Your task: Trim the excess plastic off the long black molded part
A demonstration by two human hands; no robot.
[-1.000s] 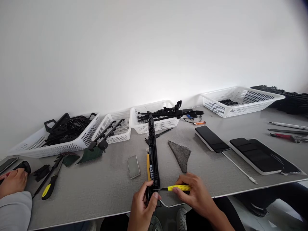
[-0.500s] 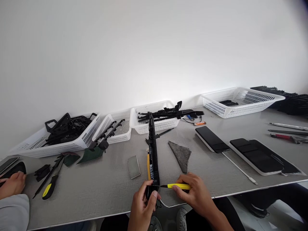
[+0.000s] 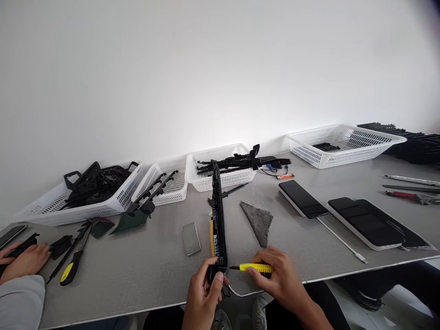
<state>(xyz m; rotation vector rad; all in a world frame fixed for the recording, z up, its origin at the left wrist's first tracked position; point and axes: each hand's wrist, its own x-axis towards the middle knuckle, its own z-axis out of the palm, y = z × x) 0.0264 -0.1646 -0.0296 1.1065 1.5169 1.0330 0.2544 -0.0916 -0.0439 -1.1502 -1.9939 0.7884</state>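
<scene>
My left hand [image 3: 205,291] is closed around the near end of a long black plastic part [image 3: 218,206], which points away from me over the table. In my right hand [image 3: 280,275] is a yellow utility knife [image 3: 256,267], its dark tip pointing left. The thin blade reaches the right side of the black part, close to my left thumb; whether it cuts in cannot be made out. A yellow-handled thing [image 3: 212,236] lies partly hidden beneath the part. To its left rests a small grey rectangular device [image 3: 191,239], to its right a dark grey cloth [image 3: 258,222].
White baskets with black parts [image 3: 99,183] line the wall, another basket [image 3: 343,146] at back right. Phones [image 3: 304,199] and a white cable [image 3: 342,240] lie right. A co-worker's hand [image 3: 30,259] is at far left, near a yellow-black screwdriver [image 3: 70,271].
The co-worker's hand at the left has moved right along the table with a dark piece. My own hands, the knife and the black part are almost unmoved.
</scene>
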